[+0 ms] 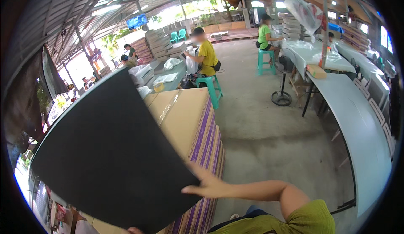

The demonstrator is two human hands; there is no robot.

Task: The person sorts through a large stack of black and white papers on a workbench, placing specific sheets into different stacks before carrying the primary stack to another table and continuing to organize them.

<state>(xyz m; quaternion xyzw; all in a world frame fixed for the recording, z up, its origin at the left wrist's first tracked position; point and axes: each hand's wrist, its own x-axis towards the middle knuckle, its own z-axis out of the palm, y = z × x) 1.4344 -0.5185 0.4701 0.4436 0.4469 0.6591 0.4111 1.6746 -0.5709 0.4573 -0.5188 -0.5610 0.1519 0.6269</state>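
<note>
A large flat black board (113, 154) is held up tilted in front of me, filling the left and lower middle of the head view. My right hand (206, 185) grips its right edge, with the thumb on the near face and the fingers partly behind it. At the bottom of the picture only a small part of my left hand (134, 230) shows at the board's lower edge; most of its fingers are hidden. Just beyond the board stands a stack of brown cardboard boxes (185, 108) with purple bands, the top one taped.
To the right runs a long pale table (349, 108). A black standing fan (283, 82) stands on the concrete floor (248, 99). Ahead, a person in yellow (206, 57) sits on a green stool (212, 87) at a worktable; a person in light green (265, 36) sits farther off.
</note>
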